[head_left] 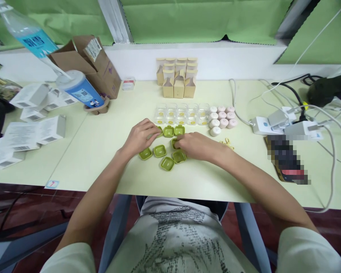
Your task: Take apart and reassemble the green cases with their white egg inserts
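Observation:
Several small olive-green square dishes lie in front of me. My left hand has its fingers closed at the left end of the back row, on a dish they partly cover. Beside it in that row sit two more dishes, one next to the other. My right hand pinches a dish just in front of the row, its fingertips reaching into it. Nearer me are a dish, a dish, a dish and a dish.
Behind the dishes are clear plastic cups with yellow bits in them. Pale pink round pieces and small yellow pieces lie right. Open small cartons stand behind. White boxes, a blue cup, a power strip and a phone flank.

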`<state>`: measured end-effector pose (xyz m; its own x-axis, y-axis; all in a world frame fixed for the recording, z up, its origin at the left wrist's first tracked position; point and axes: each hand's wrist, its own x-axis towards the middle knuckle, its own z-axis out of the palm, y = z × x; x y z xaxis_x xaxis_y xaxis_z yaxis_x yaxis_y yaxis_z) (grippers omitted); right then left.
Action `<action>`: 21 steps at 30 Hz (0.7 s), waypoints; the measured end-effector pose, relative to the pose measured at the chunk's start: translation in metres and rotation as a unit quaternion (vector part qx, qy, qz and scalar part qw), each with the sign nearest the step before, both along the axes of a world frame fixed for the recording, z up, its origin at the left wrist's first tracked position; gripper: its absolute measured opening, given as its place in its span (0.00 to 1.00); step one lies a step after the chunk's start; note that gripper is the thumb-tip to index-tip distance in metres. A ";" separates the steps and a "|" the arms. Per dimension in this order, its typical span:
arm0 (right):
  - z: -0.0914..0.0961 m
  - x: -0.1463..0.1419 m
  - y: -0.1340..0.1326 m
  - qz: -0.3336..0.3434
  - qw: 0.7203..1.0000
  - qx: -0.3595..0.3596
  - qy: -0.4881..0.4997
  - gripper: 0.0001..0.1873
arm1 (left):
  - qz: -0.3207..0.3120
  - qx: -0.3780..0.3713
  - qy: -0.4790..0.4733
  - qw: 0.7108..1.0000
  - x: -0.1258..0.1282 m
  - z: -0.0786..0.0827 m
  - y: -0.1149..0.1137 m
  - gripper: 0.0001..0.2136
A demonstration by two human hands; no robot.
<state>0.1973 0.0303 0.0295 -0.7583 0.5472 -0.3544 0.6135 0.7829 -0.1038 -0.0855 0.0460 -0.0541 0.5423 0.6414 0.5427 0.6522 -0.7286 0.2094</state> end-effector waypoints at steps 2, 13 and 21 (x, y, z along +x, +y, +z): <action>0.007 0.006 0.001 -0.023 1.000 -0.014 0.000 0.17 | 0.006 -0.013 0.009 1.000 -0.001 -0.001 0.000 0.10; 0.022 0.042 0.032 -0.154 0.988 0.006 0.018 0.18 | 0.020 -0.051 0.037 0.998 0.001 -0.007 -0.002 0.13; 0.032 0.020 -0.015 -0.150 0.984 0.086 -0.042 0.15 | 0.023 -0.045 0.042 0.998 0.001 -0.009 0.000 0.13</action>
<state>0.2174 0.0154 0.0619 -0.5255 0.7992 -0.2917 0.8203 0.5669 0.0757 -0.0848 0.0458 -0.0636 0.5525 0.7109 0.4352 0.7027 -0.6781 0.2156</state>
